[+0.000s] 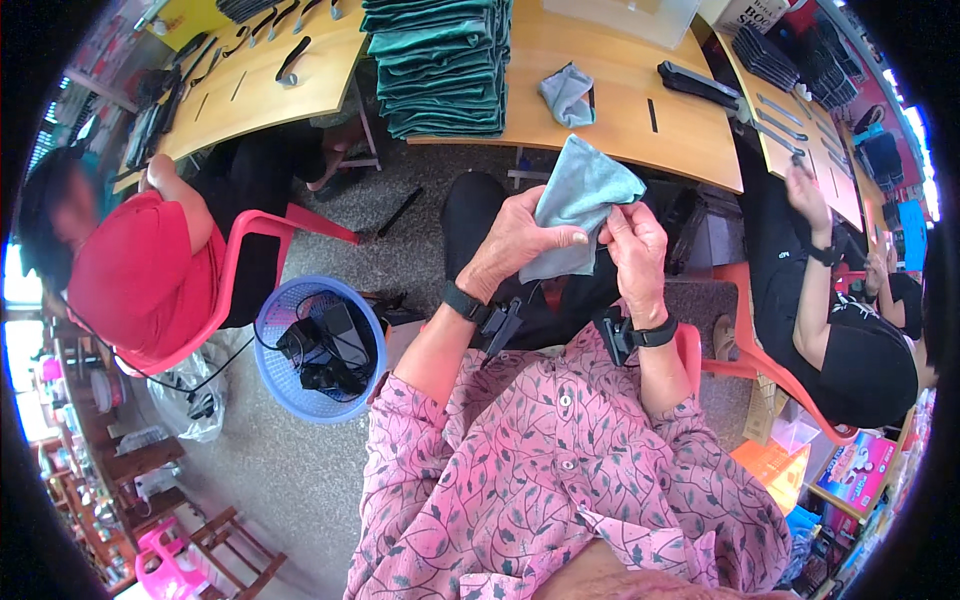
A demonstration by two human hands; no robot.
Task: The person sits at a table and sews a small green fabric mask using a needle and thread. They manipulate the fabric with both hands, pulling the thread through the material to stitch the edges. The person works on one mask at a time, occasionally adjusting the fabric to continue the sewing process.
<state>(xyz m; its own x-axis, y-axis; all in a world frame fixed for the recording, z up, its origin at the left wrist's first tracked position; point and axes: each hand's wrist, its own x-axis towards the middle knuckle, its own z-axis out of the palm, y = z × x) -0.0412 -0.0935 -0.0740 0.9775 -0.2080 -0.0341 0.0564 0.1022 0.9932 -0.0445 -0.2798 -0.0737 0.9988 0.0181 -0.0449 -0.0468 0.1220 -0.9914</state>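
A folded teal and grey cloth piece (580,195) is held up in front of me, before the table's near edge. My left hand (515,238) is closed on its left side, the thumb lying across the front. With the fingertips of my right hand (636,248) I pinch its lower right part. Whether anything lies inside the cloth cannot be seen. Beyond it, a crumpled grey-blue cloth (568,94) rests on the wooden table (620,120). A tall stack of folded dark green cloths (437,70) stands to its left.
Long black items (697,82) lie at the table's right. A blue plastic basket (268,372) of black things stands on the floor at left. One person in red (150,275) sits left, another in black (850,345) right. Metal tools (780,118) lie on the right table.
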